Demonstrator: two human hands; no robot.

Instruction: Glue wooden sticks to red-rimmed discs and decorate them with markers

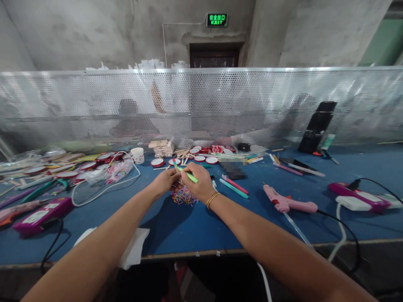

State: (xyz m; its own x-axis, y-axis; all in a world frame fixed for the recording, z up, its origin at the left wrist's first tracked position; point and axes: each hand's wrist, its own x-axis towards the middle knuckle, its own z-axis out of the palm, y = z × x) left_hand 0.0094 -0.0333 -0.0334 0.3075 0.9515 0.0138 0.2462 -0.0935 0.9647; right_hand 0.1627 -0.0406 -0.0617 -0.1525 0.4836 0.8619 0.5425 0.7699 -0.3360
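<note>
My right hand (199,179) has its fingers wrapped round a light green marker (191,177), which slants up and to the left. Close against it on the left is my left hand (166,181), its fingers bent together; whatever they pinch is too small and hidden to name. Just under both hands, a pile of small colourful bands (184,196) lies on the blue table (189,235). A pink marker (234,183) and a teal marker (233,188) lie to the right of my right hand.
A pink glue gun (288,203) and a purple power strip (362,197) are at the right. Another purple power strip (44,216) sits at the left. Small red-rimmed drums (157,162), wooden sticks and a paper cup (137,155) line the back, before a perforated metal screen (220,105).
</note>
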